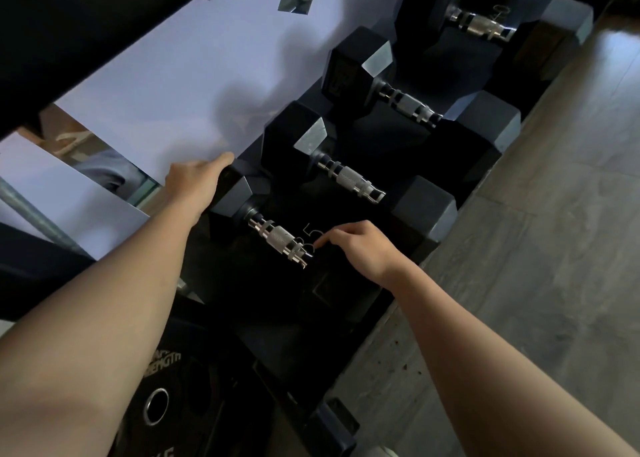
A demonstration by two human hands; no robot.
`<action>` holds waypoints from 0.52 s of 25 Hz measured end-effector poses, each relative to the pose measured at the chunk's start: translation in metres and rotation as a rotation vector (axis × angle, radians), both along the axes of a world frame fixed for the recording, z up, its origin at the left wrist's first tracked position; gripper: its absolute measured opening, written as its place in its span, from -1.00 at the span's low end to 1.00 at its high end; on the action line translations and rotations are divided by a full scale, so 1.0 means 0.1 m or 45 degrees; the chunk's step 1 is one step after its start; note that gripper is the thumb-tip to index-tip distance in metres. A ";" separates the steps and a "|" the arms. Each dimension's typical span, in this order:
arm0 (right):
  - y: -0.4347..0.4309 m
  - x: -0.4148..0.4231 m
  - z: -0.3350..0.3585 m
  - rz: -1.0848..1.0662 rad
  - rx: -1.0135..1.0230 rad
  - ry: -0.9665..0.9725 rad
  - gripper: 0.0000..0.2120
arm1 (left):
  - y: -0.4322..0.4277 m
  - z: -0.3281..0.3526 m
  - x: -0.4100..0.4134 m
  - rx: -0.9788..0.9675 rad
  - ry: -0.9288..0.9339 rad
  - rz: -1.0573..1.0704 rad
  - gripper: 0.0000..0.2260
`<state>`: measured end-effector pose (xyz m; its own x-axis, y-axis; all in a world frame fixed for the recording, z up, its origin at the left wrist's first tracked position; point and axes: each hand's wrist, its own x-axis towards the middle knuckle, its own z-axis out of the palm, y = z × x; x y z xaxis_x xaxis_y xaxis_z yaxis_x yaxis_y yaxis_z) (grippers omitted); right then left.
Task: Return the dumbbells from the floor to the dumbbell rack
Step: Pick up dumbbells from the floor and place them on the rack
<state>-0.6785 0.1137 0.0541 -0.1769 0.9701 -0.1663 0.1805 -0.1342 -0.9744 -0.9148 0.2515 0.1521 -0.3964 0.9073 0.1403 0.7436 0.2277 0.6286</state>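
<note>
Grip status: the left hand (194, 183) lies open-palmed over the far hexagonal head of the nearest black rubber hex dumbbell with a knurled chrome handle (278, 240), thumb extended along the head's top edge, fingers hidden behind it; whether they close on it cannot be told. The right hand (356, 247) is loosely curled, closed on nothing, its index fingertip touching the near end of the handle beside a white numeral on the near head.

This dumbbell sits at the near end of the dark dumbbell rack (322, 287). Its long axis runs diagonally, from the far head at upper left to the near head at lower right. The near head is in deep shadow and hard to outline.

Heads are six-sided, matte black, with grey-lit facets. The handle is bright metal, cross-hatched at the middle, with smooth ringed collars at both ends.

Three more black hex dumbbells lie parallel on the rack beyond it: second (356, 183), third (412, 105), fourth (481, 24). All point the same way.

Grey, smooth, faintly glossy tiled floor (554, 249) lies to the right. A black weight plate with a metal-ringed hole (157, 404) sits at lower left.
</note>
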 end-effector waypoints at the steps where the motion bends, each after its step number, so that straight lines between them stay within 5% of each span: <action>1: 0.01 0.01 -0.01 -0.010 -0.044 0.074 -0.73 | 0.00 0.00 -0.02 -0.009 -0.007 -0.014 -0.44; 13: -0.10 -0.05 -0.05 -0.132 -0.435 0.307 -0.73 | -0.16 0.00 0.11 -0.125 0.188 -0.172 -0.42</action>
<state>-0.6837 0.1033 0.0486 -0.1545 0.8812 -0.4467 -0.0781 -0.4616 -0.8836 -0.9042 0.2354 0.1522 -0.2519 0.9629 0.0963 0.8537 0.1743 0.4907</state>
